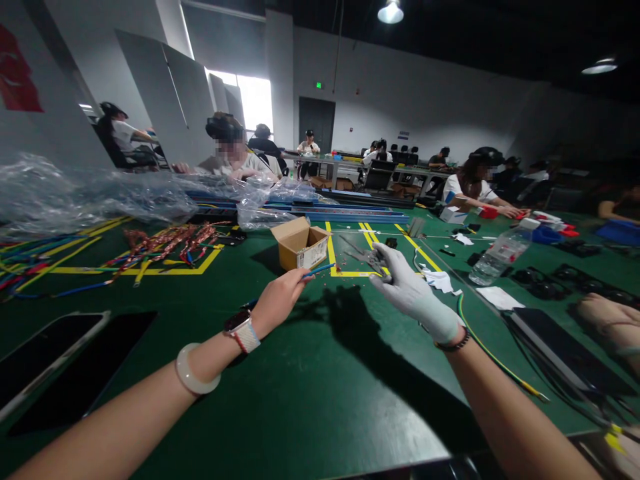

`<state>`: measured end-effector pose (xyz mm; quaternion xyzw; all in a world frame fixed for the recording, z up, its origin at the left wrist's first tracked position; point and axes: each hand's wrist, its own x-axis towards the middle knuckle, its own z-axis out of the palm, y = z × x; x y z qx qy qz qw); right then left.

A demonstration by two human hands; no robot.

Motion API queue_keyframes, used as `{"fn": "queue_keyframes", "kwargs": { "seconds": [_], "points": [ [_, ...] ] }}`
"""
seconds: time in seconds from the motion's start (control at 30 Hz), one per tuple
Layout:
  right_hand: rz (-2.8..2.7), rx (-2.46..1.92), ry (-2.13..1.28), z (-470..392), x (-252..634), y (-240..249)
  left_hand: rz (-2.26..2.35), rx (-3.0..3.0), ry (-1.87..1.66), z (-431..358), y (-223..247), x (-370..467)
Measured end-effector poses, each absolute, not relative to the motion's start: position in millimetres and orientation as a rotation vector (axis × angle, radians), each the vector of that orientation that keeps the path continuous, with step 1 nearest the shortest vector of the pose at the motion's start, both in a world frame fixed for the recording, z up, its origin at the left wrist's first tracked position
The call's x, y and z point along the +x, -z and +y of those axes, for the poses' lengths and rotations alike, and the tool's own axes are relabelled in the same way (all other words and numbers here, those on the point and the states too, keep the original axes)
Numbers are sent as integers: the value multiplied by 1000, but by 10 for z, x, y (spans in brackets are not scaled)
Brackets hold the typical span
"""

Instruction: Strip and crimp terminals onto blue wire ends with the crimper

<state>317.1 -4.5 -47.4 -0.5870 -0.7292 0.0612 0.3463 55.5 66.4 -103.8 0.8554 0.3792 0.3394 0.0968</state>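
My left hand (280, 300), bare with a watch and a pale bangle at the wrist, pinches a short length of blue wire (320, 269). The wire's end points right, past the front of an open cardboard box (305, 248). On the other side, my right hand (407, 283) wears a whitish glove and is closed round grey metal pliers (369, 257), blurred, with their narrow end toward the upper left. The wire and the pliers are apart. Small scraps lie on the green table (300, 400) beyond the hands.
Stripped copper-ended wires (170, 243) lie at the left behind two dark tablets (50, 347). Clear plastic wrapping (90, 193) covers the far left. At the right are a water bottle (503, 253), a green-yellow wire (493, 357) and a black device (565, 347). A co-worker's hand (607, 317) rests nearby.
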Motion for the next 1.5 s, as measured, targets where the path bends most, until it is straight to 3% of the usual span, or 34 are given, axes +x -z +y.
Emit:
{"fn": "queue_keyframes", "kwargs": {
  "seconds": [0.13,0.37,1.13,1.5],
  "points": [
    [-1944,-1508,170,225,3114,829,1085,2648,-993,630,1126,539],
    [-1953,-1594,326,244,3182,1149,980,2788,-983,663,1222,523],
    [-2068,-1722,524,143,3066,1123,1025,2920,-849,617,1277,498],
    [-2090,-1875,637,107,3003,996,951,2919,-997,661,1351,481]
  ]
}}
